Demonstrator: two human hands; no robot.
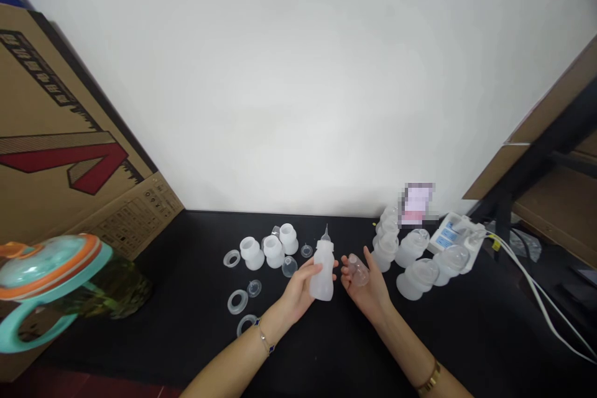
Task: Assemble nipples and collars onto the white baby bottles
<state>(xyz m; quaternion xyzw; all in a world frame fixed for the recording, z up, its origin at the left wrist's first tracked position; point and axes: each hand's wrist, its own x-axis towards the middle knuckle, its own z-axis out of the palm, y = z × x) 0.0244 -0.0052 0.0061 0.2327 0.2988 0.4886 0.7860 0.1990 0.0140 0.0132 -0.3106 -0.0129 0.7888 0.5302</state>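
My left hand (298,293) is wrapped round a translucent white bottle (323,267) with a pointed tip, held upright above the black table (186,317). My right hand (366,289) holds a small clear cap (358,270) in its fingers, just right of the bottle. A few white bottle parts (268,250) stand behind my left hand. Clear rings (237,301) and small clear discs (289,266) lie around them on the table.
Several assembled translucent bottles (413,261) lie at the right, by a white device (454,233) with a cable (536,292). A large cardboard box (69,155) stands at the left, with a teal and orange lidded jug (56,280) in front. Shelving (536,168) rises at right.
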